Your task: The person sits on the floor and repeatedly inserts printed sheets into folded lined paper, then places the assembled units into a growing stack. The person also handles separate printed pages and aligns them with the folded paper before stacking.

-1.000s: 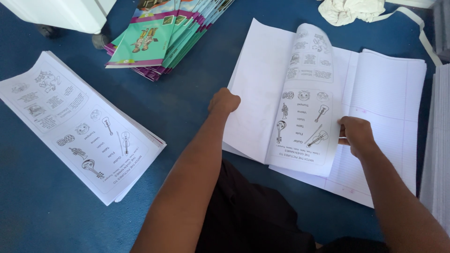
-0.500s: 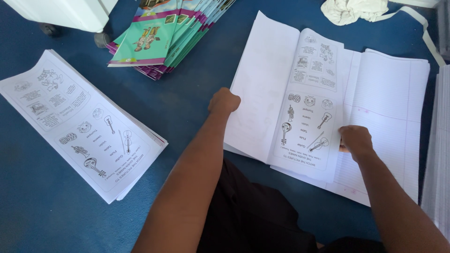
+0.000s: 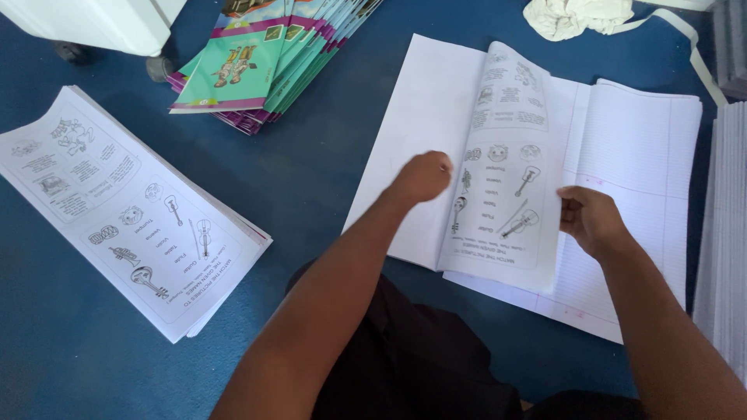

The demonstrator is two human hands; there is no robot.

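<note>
White ruled paper sheets (image 3: 638, 194) lie spread open on the blue floor (image 3: 311, 179), a printed picture worksheet (image 3: 502, 194) folded over them. Right hand (image 3: 593, 222) pinches the worksheet's edge; left hand (image 3: 424, 175), fingers curled shut, rests on the blank left page.

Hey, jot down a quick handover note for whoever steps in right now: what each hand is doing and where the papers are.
Left hand: closed in a loose fist, resting on the blank white sheet at the left of the open pile.
Right hand: pinching the right edge of the printed white worksheet with instrument drawings, which is lifted and curved over the pile.
Beneath it lies the ruled white paper on the blue floor.
A stack of the same printed worksheets sits far left; green and purple booklets are fanned at the top.
Done: sheet in hand. Left: not yet laid flat.
</note>
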